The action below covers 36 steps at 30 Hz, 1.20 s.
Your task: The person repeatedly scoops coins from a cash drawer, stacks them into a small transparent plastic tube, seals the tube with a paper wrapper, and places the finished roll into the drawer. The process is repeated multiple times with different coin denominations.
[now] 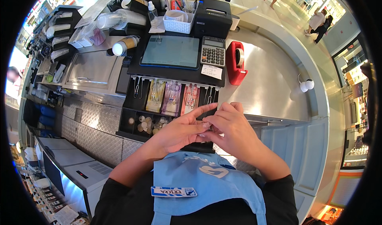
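Note:
My left hand and my right hand meet above the front right of an open cash drawer. Their fingertips touch; whether something small is pinched between them is hidden. Yellow banknotes, purple banknotes and red banknotes lie under metal clips in the drawer's slots. Coins fill compartments in its front part, to the left of my hands. A tablet and a calculator rest on the black top behind the drawer, with a handwritten paper slip below the calculator.
A red tape dispenser stands on the steel counter to the right. Behind the tablet are a black receipt printer, a white basket and a spray bottle. Stacked plastic cups lie at upper left. People walk beyond the counter.

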Motion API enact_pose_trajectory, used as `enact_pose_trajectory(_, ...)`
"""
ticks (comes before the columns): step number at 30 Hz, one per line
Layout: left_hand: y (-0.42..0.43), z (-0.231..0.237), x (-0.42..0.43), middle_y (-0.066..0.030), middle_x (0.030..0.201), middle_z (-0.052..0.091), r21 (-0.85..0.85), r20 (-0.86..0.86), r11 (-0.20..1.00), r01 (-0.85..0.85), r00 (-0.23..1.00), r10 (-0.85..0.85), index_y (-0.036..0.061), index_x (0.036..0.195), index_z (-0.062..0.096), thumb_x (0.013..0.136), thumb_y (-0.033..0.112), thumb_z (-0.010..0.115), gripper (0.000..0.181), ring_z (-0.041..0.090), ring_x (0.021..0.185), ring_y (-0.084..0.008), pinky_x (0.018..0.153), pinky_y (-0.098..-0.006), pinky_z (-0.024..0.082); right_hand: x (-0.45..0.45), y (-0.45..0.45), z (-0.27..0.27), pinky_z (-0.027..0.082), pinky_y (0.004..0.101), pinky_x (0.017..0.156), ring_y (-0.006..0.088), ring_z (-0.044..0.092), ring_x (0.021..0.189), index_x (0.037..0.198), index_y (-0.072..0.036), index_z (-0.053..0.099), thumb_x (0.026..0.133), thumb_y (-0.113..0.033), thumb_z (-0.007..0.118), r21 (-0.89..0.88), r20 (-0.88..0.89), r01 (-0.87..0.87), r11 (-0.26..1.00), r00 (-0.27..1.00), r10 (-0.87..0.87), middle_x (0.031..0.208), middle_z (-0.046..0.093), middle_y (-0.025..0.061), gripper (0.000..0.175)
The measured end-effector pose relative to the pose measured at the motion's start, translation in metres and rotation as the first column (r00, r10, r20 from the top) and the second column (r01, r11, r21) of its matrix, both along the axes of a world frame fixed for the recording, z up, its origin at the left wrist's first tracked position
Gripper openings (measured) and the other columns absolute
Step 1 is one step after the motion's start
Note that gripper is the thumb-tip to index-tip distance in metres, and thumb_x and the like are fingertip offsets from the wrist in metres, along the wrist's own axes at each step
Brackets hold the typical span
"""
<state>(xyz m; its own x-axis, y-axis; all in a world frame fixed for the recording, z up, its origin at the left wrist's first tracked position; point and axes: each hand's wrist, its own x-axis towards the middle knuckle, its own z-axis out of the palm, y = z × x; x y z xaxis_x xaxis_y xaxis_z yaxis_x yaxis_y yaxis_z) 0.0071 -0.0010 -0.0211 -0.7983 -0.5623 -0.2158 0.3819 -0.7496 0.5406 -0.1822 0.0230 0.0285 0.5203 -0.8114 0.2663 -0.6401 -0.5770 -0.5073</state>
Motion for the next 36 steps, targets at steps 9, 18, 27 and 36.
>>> enact_pose_trajectory(9,-0.004,-0.008,0.001,-0.0113,0.125,0.059,-0.029,0.052,0.998,0.063,0.997,-0.062,-0.0032,0.135,0.048,0.101,0.014,0.054,0.039,0.061,0.113,-0.0192,0.102,-0.0345,0.049,-0.004,0.001,-0.008,0.037,0.0414,0.087,0.0266,0.051,0.096,0.09,-0.007,0.068,0.071,-0.017,0.079,0.035,0.02,0.025,0.999,0.999,-0.026,0.098,0.061,0.0072,0.024)
enact_pose_trajectory(18,0.003,-0.01,-0.009,-0.0121,0.13,0.057,-0.034,-0.006,0.991,-0.127,0.992,0.127,-0.0017,0.142,0.043,0.103,0.013,0.047,0.042,0.056,0.122,-0.0199,0.105,-0.0334,0.046,0.002,0.006,-0.005,0.036,0.0438,0.085,0.0309,0.047,0.103,0.102,-0.011,0.066,0.063,-0.014,0.084,-0.135,0.227,0.305,0.943,0.936,-0.27,0.112,0.053,0.0087,0.043)
enact_pose_trajectory(27,0.01,-0.007,-0.035,-0.0133,0.154,0.036,-0.098,-0.092,0.935,-0.34,0.939,0.331,0.0059,0.151,0.031,0.104,0.022,0.039,0.05,0.04,0.139,-0.024,0.115,-0.0377,0.034,0.013,0.014,-0.039,0.035,0.0431,0.083,0.0271,0.051,0.091,0.1,-0.009,0.066,0.059,-0.012,0.084,-0.426,0.167,0.44,0.79,0.897,-0.409,0.104,0.06,0.0022,0.045)
enact_pose_trajectory(36,0.013,-0.008,-0.047,-0.0106,0.154,0.037,-0.041,-0.138,0.894,-0.446,0.889,0.437,0.0038,0.15,0.032,0.105,0.016,0.039,0.047,0.032,0.144,-0.0205,0.118,-0.0359,0.028,0.016,0.011,-0.043,0.036,0.0448,0.082,0.0268,0.052,0.091,0.104,-0.006,0.066,0.063,-0.008,0.08,-0.474,0.141,0.434,0.767,0.896,-0.42,0.104,0.059,0.0031,0.043)
